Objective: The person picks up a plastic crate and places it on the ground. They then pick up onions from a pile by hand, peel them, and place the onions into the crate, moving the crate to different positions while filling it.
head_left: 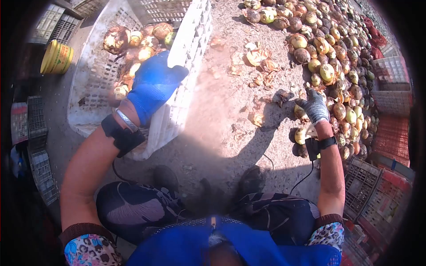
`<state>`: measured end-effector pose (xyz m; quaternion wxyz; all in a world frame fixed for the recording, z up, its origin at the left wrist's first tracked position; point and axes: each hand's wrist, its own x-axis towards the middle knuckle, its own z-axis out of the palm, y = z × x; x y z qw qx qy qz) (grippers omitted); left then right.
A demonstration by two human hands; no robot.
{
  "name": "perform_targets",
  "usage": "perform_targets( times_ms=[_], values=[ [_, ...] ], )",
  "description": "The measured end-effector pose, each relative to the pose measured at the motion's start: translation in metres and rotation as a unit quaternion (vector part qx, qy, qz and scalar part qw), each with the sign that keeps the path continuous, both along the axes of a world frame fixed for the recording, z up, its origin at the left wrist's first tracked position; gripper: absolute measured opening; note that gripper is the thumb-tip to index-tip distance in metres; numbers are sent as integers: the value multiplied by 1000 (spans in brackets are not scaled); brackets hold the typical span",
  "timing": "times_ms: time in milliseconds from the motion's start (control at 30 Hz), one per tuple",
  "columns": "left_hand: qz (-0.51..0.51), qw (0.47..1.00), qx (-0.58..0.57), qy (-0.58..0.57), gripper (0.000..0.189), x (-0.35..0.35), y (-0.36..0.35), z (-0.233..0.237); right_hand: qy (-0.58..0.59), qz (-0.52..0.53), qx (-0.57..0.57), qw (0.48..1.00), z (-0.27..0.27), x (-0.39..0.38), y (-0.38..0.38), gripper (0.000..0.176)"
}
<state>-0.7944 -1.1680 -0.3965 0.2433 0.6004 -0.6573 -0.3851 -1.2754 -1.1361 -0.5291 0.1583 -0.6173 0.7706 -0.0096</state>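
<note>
Rough sunlit ground point(213, 93) spreads beneath both hands, with an open strip between the left fingers and the right fingers; its left edge is the white plastic crate's wall, its right edge the ragged border of the onion pile point(341, 73). That pile reaches forward and rightward from the right fingers, its onions too many to count. One white plastic crate point(95, 80) surrounds the left fingers on the sides that show, its slatted right wall just beside the thumb. Farther out, several plastic crates point(37, 164) line the area left of the left fingers, and more stacked crates point(390, 80) stand beyond the pile from the right fingers. One yellow bucket point(57, 57) is well left of the left fingers.

Of two gloved hands, the blue-gloved left hand point(153, 84) is over the crate, thumb spread toward the wall's rim; whether its other fingers grip anything cannot be told. The gray-gloved right hand point(314, 106) is at the pile's near-left edge, thumb apart from partly extended fingers; a grip cannot be confirmed. Roughly ten crated onions point(145, 54) show ahead of and beside the left fingers. Loose onion skins point(258, 56) lie ahead-left of the right fingers, uncounted because they overlap.
</note>
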Motion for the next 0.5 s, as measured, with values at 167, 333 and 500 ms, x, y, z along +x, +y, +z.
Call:
perform_targets(
  times_ms=[167,333,500],
  values=[
    [1,986,-27,-165,40,1,-2,0,74,-36,50,995,-27,26,35,65],
    [-3,985,-59,-160,37,4,2,0,-193,-242,-60,949,-88,-25,20,61],
    [-17,989,-57,-136,33,-1,-2,-2,-743,-241,-91,618,69,95,-24,41]
  ],
)
